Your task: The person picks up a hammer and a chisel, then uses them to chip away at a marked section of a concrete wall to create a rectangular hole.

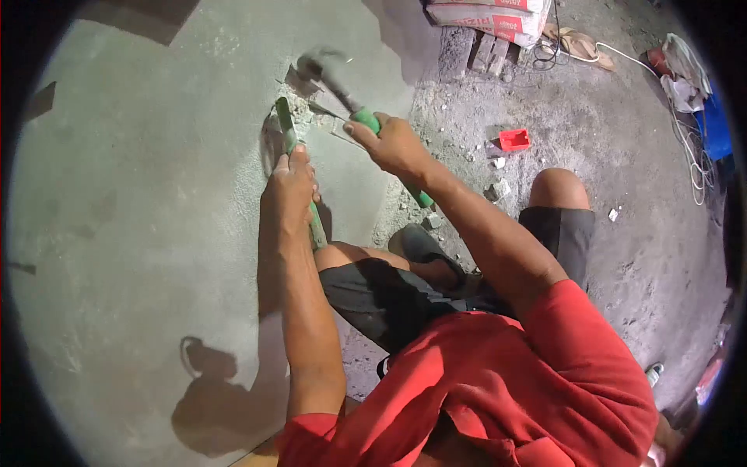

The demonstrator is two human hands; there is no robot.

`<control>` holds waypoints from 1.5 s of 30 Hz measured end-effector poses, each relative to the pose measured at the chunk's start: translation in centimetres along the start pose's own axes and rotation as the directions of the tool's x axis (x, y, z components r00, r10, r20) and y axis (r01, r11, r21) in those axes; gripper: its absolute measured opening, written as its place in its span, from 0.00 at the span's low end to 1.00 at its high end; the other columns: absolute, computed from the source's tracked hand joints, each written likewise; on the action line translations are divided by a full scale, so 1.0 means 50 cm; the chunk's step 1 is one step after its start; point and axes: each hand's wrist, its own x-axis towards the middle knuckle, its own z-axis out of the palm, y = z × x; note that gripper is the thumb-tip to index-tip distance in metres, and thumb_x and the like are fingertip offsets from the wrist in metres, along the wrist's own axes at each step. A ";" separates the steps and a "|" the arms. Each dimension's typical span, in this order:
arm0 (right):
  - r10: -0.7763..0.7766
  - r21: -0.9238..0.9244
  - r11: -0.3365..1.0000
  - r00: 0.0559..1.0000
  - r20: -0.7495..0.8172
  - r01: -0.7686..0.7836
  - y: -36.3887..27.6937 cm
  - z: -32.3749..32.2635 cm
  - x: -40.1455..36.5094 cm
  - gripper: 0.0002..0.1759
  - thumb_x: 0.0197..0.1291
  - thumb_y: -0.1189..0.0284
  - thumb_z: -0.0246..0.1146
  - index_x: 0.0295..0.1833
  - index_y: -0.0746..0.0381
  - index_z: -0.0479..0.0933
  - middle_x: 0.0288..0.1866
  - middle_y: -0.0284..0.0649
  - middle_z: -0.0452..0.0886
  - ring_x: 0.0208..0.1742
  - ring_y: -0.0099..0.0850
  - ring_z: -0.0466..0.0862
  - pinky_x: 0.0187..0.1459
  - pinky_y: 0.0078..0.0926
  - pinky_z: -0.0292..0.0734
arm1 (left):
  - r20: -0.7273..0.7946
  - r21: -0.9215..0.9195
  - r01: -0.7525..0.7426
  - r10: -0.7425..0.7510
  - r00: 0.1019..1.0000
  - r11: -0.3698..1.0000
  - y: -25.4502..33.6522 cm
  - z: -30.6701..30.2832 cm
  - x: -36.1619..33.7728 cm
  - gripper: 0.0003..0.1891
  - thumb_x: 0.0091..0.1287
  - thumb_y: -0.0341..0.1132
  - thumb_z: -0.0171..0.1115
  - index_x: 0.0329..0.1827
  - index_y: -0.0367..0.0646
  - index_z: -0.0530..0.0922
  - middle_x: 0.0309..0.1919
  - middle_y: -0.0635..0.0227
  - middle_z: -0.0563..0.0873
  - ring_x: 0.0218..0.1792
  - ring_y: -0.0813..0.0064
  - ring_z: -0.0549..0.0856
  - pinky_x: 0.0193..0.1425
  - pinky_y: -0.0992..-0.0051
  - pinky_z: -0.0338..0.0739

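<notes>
My right hand (pixel 393 148) is closed around the green grip of a claw hammer (pixel 340 93). The hammer's head, blurred by motion, is up by a broken-out recess (pixel 299 87) in the grey plastered wall (pixel 156 171). In my left hand (pixel 292 187) is a long, narrow green bar (pixel 285 121), its upper end beside the rough, crumbly edge of the recess. The bar's lower end (pixel 317 229) comes out under my fist near my left knee. Its middle is hidden by my fingers, and I cannot tell what kind of tool it is.
A red plastic electrical box (pixel 514 140) lies on the dusty floor among bits of rubble (pixel 498 189). At the back, a printed sack (pixel 494 17) rests by some blocks (pixel 489 54). White cable (pixel 692 159) and bags (pixel 685 74) lie at the right.
</notes>
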 end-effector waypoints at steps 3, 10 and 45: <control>-0.093 0.080 0.992 0.994 -0.062 0.098 -0.075 -0.038 -0.048 0.33 0.65 0.44 0.61 0.44 0.69 0.80 0.34 0.60 0.84 0.40 0.59 0.85 0.45 0.48 0.78 | 0.037 0.017 0.018 -0.018 0.999 1.000 -0.010 -0.017 0.011 0.15 0.76 0.47 0.54 0.40 0.44 0.74 0.20 0.77 0.69 0.16 0.81 0.69 0.18 0.75 0.61; -0.145 -0.280 0.946 0.986 0.079 0.162 -0.004 0.020 0.017 0.36 0.64 0.41 0.59 0.45 0.69 0.81 0.36 0.59 0.85 0.42 0.57 0.86 0.48 0.49 0.78 | 0.110 -0.203 0.033 -0.011 0.994 0.979 -0.001 -0.008 0.004 0.16 0.74 0.50 0.58 0.42 0.46 0.72 0.21 0.76 0.69 0.17 0.83 0.66 0.21 0.77 0.63; -0.124 -0.256 0.957 0.991 0.054 0.133 -0.048 0.034 -0.019 0.36 0.66 0.42 0.59 0.45 0.72 0.80 0.32 0.59 0.84 0.39 0.59 0.85 0.43 0.48 0.79 | 0.035 0.122 -0.036 0.032 0.999 0.992 0.011 -0.045 -0.035 0.17 0.76 0.49 0.52 0.38 0.44 0.74 0.21 0.75 0.70 0.17 0.81 0.69 0.19 0.76 0.64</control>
